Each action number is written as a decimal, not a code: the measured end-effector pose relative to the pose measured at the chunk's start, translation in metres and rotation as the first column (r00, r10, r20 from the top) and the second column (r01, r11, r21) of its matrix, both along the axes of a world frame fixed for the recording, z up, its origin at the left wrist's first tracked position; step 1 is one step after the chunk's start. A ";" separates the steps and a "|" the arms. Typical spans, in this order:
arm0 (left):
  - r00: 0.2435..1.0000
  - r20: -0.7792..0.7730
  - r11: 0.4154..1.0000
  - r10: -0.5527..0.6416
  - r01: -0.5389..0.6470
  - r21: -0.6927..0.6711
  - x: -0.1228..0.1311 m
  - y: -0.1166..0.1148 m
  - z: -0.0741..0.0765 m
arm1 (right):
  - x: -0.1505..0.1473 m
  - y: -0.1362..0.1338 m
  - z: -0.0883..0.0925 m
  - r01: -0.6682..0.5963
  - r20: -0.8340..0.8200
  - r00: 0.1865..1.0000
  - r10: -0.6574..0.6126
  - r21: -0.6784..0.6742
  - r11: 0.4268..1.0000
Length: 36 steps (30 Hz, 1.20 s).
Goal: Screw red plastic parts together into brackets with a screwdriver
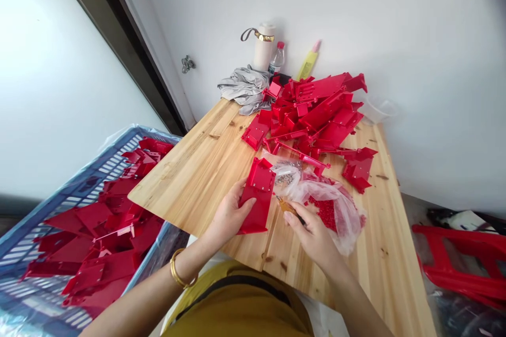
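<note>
My left hand [228,216] grips a flat red plastic part [258,197] by its left edge, holding it on the wooden table [205,168]. My right hand [312,234] is closed around a small tool with a yellowish handle [288,206], its tip pointing toward the red part. Just right of the tool lies a clear plastic bag [336,210] with small red pieces in it. A second small bag with dark screws [285,175] sits behind the part.
A big heap of red plastic parts [316,110] covers the far half of the table. A blue crate [79,210] at the left holds more red parts. Grey cloth [245,87], a white flask [264,45], bottles and a clear cup [377,110] stand by the wall.
</note>
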<state>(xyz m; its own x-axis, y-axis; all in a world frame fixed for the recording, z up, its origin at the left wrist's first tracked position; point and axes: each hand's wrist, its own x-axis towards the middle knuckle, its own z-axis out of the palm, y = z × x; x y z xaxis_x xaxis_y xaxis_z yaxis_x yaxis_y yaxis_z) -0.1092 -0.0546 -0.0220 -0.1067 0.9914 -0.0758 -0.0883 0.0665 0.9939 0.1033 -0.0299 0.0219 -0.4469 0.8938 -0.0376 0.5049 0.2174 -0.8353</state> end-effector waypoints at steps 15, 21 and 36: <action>0.999 -0.042 0.990 -0.001 0.007 0.141 0.009 -0.007 0.039 | -0.019 -0.013 -0.004 0.012 -0.100 0.995 0.002 0.147 0.989; 1.000 -0.015 0.981 0.024 -0.020 0.193 0.013 -0.008 0.041 | -0.016 -0.022 -0.005 -0.016 -0.097 0.995 0.032 0.168 0.986; 0.613 -0.753 0.715 0.240 0.413 0.564 -0.013 -0.013 0.041 | 0.000 -0.029 0.019 -0.179 0.162 0.978 0.130 0.336 0.925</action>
<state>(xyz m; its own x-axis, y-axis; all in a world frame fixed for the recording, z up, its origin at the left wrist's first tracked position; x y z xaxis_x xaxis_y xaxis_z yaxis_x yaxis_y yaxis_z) -0.1226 -0.0673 0.0191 0.2932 0.7329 0.6139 0.6425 -0.6266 0.4411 0.1038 -0.0585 0.0413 -0.5930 0.7817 0.1929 0.5434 0.5654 -0.6205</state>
